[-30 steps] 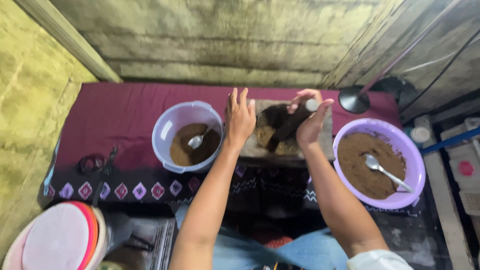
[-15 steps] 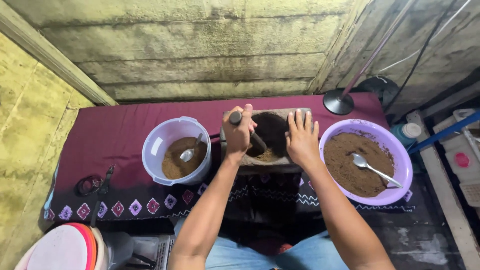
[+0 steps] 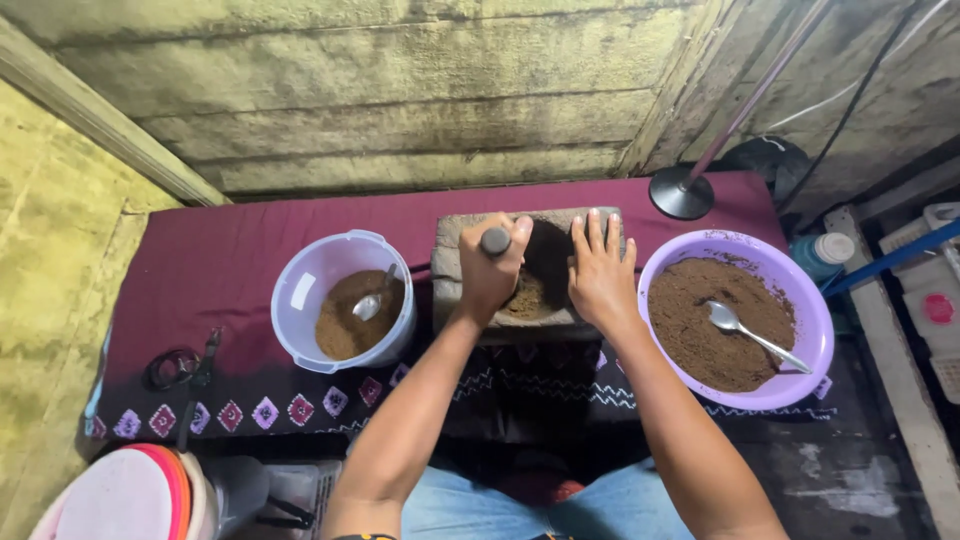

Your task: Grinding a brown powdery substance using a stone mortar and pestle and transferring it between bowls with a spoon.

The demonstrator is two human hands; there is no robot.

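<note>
The left hand is closed around a dark pestle, pressed into the stone mortar at the middle of the counter near its back edge; the right hand lies flat, fingers spread, holding nothing, on the mortar's right rim; brown powder sits inside; a pale tub stands left, a purple bowl right, each with a spoon.

Tabletop covered by a maroon cloth with a patterned border of diamonds and zigzags along its near edge. Resting directly on it, from left to right: a pair of dark scissors near the left edge; a pale lilac bucket holding brown powder and a spoon; a stone mortar slab at centre; a purple basin of brown powder with a spoon; and the round black base of a stand at the far right rear.
</note>
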